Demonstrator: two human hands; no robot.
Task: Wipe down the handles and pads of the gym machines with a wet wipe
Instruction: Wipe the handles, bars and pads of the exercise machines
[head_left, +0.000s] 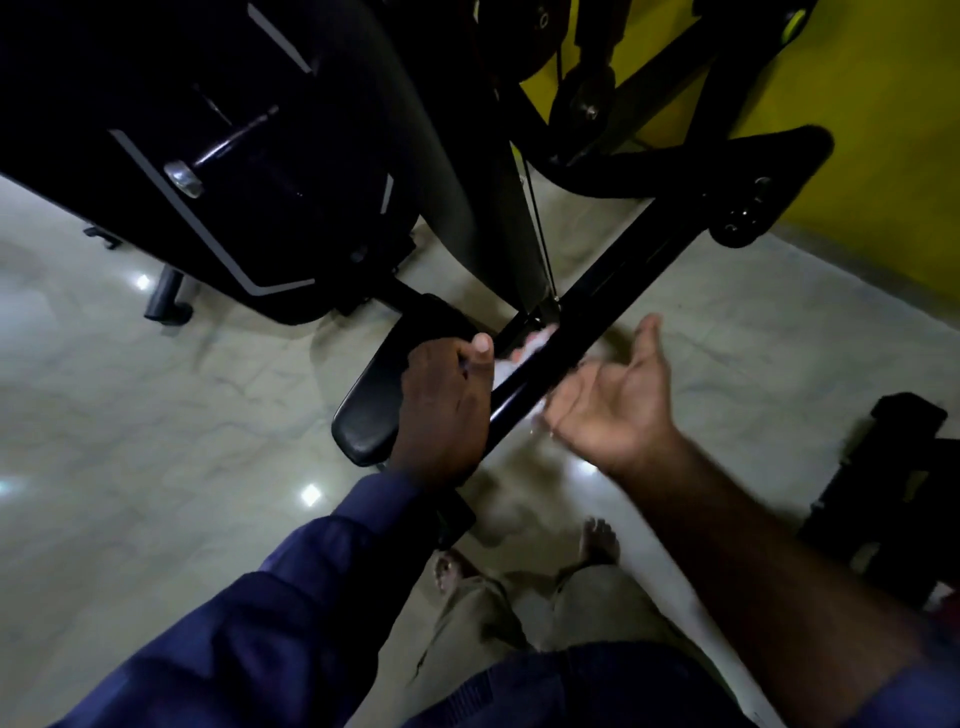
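The left hand (447, 405) has its fingers curled and its thumb on top, and it pinches the white wet wipe (522, 358) against the black slanted bar (613, 291) of the gym machine, just beside a black pad (371, 415). The right hand (613, 405) is palm up beside the same bar, its fingers loosely spread and holding nothing.

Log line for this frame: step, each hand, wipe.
step: wiping | left hand: holds wet wipe on black bar beside pad | right hand: open, palm up, empty
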